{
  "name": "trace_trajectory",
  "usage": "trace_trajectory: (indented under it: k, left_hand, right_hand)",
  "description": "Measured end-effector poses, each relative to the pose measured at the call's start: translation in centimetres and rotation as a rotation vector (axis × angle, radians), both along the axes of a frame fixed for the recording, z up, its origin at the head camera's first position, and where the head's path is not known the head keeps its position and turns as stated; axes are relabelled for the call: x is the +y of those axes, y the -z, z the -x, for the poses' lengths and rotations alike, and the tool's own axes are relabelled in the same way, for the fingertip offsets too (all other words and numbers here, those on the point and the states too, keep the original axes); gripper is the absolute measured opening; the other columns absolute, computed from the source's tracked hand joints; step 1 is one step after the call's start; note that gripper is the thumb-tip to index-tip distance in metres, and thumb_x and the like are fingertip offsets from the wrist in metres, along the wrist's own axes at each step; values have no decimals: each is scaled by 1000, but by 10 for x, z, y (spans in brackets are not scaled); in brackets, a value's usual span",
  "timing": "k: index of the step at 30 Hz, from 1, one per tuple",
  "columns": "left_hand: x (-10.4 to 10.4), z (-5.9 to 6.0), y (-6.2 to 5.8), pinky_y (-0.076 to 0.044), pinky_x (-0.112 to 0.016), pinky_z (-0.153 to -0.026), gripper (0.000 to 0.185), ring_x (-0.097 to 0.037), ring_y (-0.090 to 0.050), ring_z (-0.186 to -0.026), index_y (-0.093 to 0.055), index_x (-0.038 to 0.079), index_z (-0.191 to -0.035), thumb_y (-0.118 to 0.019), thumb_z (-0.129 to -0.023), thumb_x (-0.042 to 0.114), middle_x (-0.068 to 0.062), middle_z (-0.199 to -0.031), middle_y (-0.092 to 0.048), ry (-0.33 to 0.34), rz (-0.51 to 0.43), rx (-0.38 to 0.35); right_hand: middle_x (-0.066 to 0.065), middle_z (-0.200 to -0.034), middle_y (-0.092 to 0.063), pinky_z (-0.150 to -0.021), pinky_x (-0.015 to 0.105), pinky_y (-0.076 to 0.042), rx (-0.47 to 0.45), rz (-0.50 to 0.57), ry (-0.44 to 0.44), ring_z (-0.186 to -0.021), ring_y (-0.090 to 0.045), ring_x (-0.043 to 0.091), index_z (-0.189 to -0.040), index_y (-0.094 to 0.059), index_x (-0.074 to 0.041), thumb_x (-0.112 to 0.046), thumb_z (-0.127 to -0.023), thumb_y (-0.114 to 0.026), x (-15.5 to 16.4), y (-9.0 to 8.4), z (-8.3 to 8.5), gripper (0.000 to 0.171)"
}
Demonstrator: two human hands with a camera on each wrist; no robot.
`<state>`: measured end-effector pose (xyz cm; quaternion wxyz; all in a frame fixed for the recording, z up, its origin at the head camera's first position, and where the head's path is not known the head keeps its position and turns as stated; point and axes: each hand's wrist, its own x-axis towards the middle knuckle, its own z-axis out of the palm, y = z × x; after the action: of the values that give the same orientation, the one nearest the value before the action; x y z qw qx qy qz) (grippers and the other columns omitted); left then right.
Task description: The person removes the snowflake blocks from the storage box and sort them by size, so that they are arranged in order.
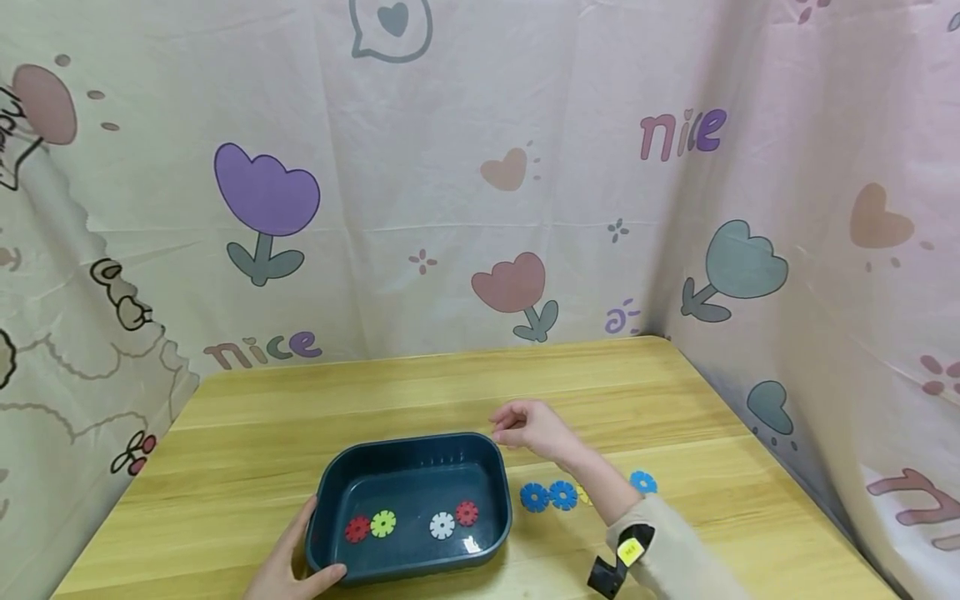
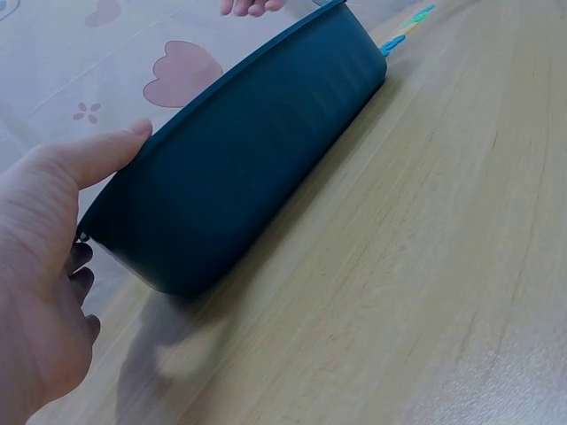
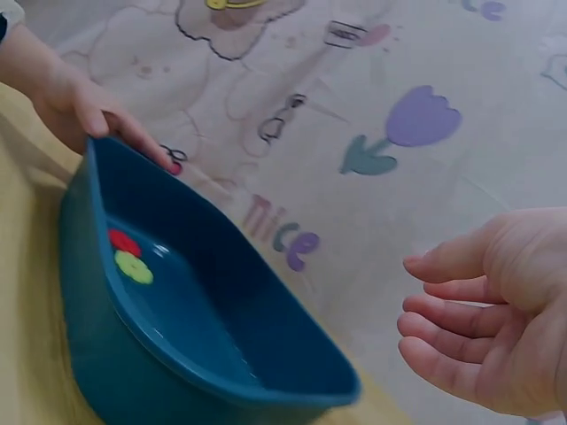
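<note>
A: We start at the fingers. Our left hand [image 1: 288,558] grips the near left corner of the dark blue tub [image 1: 408,567]: the thumb lies curled over the rim, and the fingers wrap the outer wall, as the left wrist view shows.

B: And our right hand [image 1: 528,429]?

A: Its fingers hang loosely curved and hold nothing. It hovers just beside the tub's far right corner; we cannot tell whether a fingertip touches the rim.

B: Where does the tub sit?

A: Flat on the wooden table [image 1: 675,400], near its front edge, between our two hands. Inside lie four flower-shaped discs: a red disc [image 1: 357,528] touching a yellow-green disc [image 1: 383,523], then a white disc [image 1: 442,525] touching another red one [image 1: 467,512].

B: And outside it?

A: Just right of the tub, on the table, we see two blue discs [image 1: 548,496] side by side, and a third blue disc [image 1: 642,482] beyond our right forearm. A printed curtain [image 1: 420,192] with tulips and hearts hangs behind the table.
</note>
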<state>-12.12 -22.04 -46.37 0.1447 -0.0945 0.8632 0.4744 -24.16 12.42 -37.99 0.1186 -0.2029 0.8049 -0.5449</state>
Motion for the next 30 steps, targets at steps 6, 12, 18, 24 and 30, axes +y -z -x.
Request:
trace_trajectory:
  k: [6, 12, 18, 24, 30]
  left_hand:
    - [-1, 0, 0, -20, -72, -94, 102, -55, -12, -127, -2, 6, -148, -70, -80, 41, -32, -147, -7, 4, -6, 6]
    - [-1, -2, 0, -20, -72, -94, 102, -55, -13, -127, -3, 7, -148, -70, -80, 41, -32, -147, -7, 2, -3, 11]
    - [0, -3, -1, -21, -72, -94, 101, -55, -13, -128, -3, 7, -149, -70, -80, 41, -31, -148, -6, -2, -3, 14]
    - [0, -4, -3, -21, -72, -94, 100, -56, -12, -128, -4, 6, -148, -70, -81, 38, -32, -148, -6, 4, -8, 27]
    - [1, -4, -4, -22, -70, -95, 100, -56, -13, -128, -4, 6, -148, -70, -81, 38, -32, -147, -6, 13, 17, 39]
  right_hand:
    - [4, -86, -64, -70, 29, -54, -7, -35, -95, -76, -61, 15, -106, -62, 4, -6, -83, -68, -23, 7, -3, 26]
    - [1, -87, -64, -70, 26, -52, -2, -104, -173, -77, -61, 14, -108, -62, 2, -8, -81, -71, -42, 18, -5, 30]
    - [2, -85, -62, -69, 23, -51, -53, -159, -208, -77, -59, 12, -108, -62, 2, -3, -78, -73, -53, 33, -7, 32]
    - [5, -89, -62, -67, 20, -49, -51, -244, -267, -75, -57, 8, -107, -62, 1, -1, -75, -74, -60, 35, -11, 34]
    - [2, -86, -63, -64, 18, -49, -27, -324, -285, -70, -58, 5, -104, -64, -2, 0, -72, -77, -69, 46, -13, 34]
